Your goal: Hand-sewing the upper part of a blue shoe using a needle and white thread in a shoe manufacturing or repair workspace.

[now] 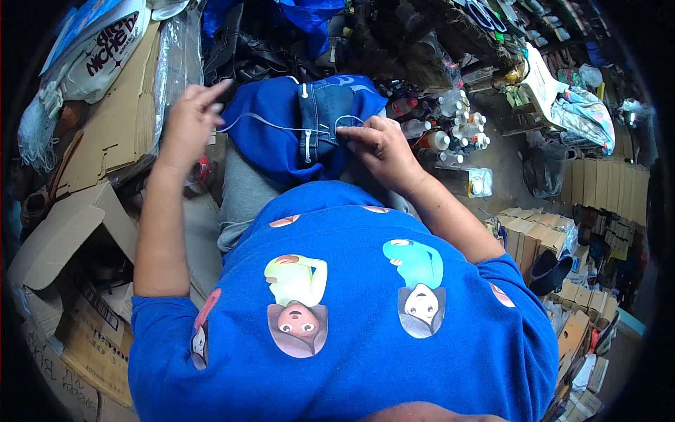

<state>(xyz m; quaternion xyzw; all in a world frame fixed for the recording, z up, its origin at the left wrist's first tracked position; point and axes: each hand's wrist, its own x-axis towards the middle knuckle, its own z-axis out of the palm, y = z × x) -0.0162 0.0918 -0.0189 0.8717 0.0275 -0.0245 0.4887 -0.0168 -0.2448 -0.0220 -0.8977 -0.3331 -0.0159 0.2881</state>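
Across my lap lies a blue cloth point(264, 105), with a dark denim piece point(320, 109) on top of it. Short white cord-like bits point(307, 149) show along the denim's left edge. My right hand point(383, 148) pinches the denim's right edge between thumb and fingers. Raised to the left of the cloth is my left hand point(191, 126), its index finger stretched out and the other fingers bent. A pale thread point(278, 127) runs from beside those bent fingers across to the denim and loops near my right hand. Any needle is too small to make out.
Flattened cardboard point(116, 133) and an open carton point(70, 246) crowd my left side. Several plastic bottles point(450, 133) stand to the right of my lap. Farther right are a white chair point(540, 84) with cloth over it and stacked cardboard point(608, 186).
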